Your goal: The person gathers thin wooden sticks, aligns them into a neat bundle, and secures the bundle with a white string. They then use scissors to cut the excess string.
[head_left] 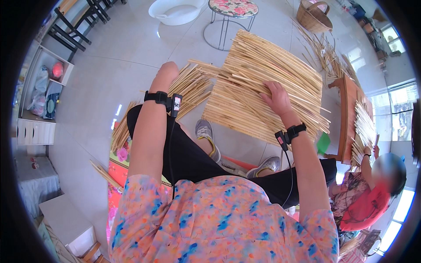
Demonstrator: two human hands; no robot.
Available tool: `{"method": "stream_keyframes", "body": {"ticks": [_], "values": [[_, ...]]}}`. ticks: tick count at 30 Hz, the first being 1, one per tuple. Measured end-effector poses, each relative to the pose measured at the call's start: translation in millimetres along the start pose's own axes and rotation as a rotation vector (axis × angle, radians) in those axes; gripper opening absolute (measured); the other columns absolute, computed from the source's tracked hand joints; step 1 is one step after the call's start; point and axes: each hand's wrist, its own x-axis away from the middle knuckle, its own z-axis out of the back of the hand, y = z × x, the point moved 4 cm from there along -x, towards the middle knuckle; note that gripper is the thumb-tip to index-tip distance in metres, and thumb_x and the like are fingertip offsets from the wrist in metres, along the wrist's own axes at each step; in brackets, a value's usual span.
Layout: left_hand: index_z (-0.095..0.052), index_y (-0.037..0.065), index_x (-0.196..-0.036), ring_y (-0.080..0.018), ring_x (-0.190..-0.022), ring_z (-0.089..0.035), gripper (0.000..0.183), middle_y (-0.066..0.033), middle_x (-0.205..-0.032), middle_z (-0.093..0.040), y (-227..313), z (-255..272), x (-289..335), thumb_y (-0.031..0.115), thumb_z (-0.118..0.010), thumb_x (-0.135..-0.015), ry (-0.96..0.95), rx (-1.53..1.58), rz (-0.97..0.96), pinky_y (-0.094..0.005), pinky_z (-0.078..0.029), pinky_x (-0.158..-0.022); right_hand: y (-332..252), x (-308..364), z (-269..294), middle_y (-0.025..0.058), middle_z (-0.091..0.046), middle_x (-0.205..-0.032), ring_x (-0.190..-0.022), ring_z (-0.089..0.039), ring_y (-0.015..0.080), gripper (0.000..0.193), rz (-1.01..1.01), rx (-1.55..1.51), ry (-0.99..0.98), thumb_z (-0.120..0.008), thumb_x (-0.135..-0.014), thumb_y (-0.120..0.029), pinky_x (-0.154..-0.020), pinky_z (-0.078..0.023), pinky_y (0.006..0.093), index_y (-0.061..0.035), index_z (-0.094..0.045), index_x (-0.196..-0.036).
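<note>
Straw-coloured stalks lie side by side in a broad flat layer (pixel 258 87) on the tile floor (pixel 101 79), in front of the seated wearer. Whether they are bound together: cannot tell.

Right hand (pixel 279 101): on the layer, right of its middle. Fingers extended and slightly parted, thumb set apart, touching the loose upper stalks. Left hand (pixel 168 71): beside the upper end of a loose stalk pile (pixel 193 90), left of the layer. Its fingers are turned from view; cannot tell whether they are spread or pinching.

Edges: right side of the layer ragged, several ends jutting past it; lower side more even. Upper left corner meets stalks reaching over from the pile. Left shoe (pixel 203 130) just beside the lower left corner; right shoe (pixel 269 164) below the lower side, a strip of tile between.

Room: widest run of tile is left of the left hand, toward the shelf unit (pixel 66 72). Beyond the far edge, a floral-topped stool (pixel 234 8) stands near. On the right, a narrow gap separates the layer from a brown wooden bench (pixel 343 127), where a co-worker (pixel 364 201) handles more stalks. Green sheet (pixel 323 143) near the lower right corner.
</note>
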Motion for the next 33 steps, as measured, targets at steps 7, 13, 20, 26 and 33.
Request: {"method": "stream_keyframes", "body": {"ticks": [7,13,20,26,33], "values": [[-0.071,-0.004,-0.085,-0.038,-0.083,-0.069,0.015,-0.0235,-0.086,-0.07,-7,27,38,0.0,-0.059,-0.076,-0.307,0.158,0.151,-0.0451,-0.054,-0.072,16,0,-6,0.0109,-0.064,-0.109,-0.105,-0.058,0.0328,0.041,-0.08,0.013,-0.035,-0.07,-0.084,-0.029,-0.088,-0.049,0.0444,-0.0097,-0.059,-0.119],[-0.07,0.001,-0.102,-0.0372,-0.099,-0.067,0.025,-0.0215,-0.104,-0.069,6,63,60,0.004,-0.056,-0.082,-0.089,0.164,0.217,-0.0438,-0.053,-0.081,-11,8,8,0.0103,-0.06,-0.119,-0.114,-0.053,0.0315,0.049,-0.083,0.1,-0.074,-0.073,-0.082,-0.028,-0.095,-0.046,0.0447,-0.0118,-0.056,-0.124],[-0.069,0.005,-0.112,-0.0378,-0.112,-0.061,0.03,-0.0196,-0.12,-0.065,6,58,56,0.011,-0.051,-0.089,-0.082,0.131,0.255,-0.0443,-0.051,-0.09,9,6,-3,0.0092,-0.062,-0.111,-0.109,-0.056,0.0312,0.041,-0.085,0.074,-0.025,-0.072,-0.081,-0.025,-0.091,-0.047,0.0452,-0.011,-0.059,-0.118],[-0.062,0.003,-0.112,-0.0382,-0.106,-0.064,0.027,-0.0189,-0.11,-0.068,-1,81,57,0.015,-0.054,-0.089,0.236,0.098,0.253,-0.0456,-0.052,-0.086,13,5,-1,0.0129,-0.062,-0.109,-0.106,-0.057,0.0338,0.041,-0.1,0.061,-0.004,-0.072,-0.081,-0.021,-0.091,-0.047,0.0438,-0.0077,-0.059,-0.117],[-0.053,0.001,-0.105,-0.0211,-0.072,-0.067,0.014,-0.0132,-0.086,-0.067,33,161,112,0.011,-0.044,-0.101,0.568,1.599,-0.576,-0.0331,-0.054,-0.069,-7,3,14,0.0146,-0.056,-0.122,-0.116,-0.051,0.0359,0.051,-0.061,0.056,0.054,-0.073,-0.078,-0.019,-0.097,-0.044,0.046,-0.0091,-0.055,-0.125]]}}
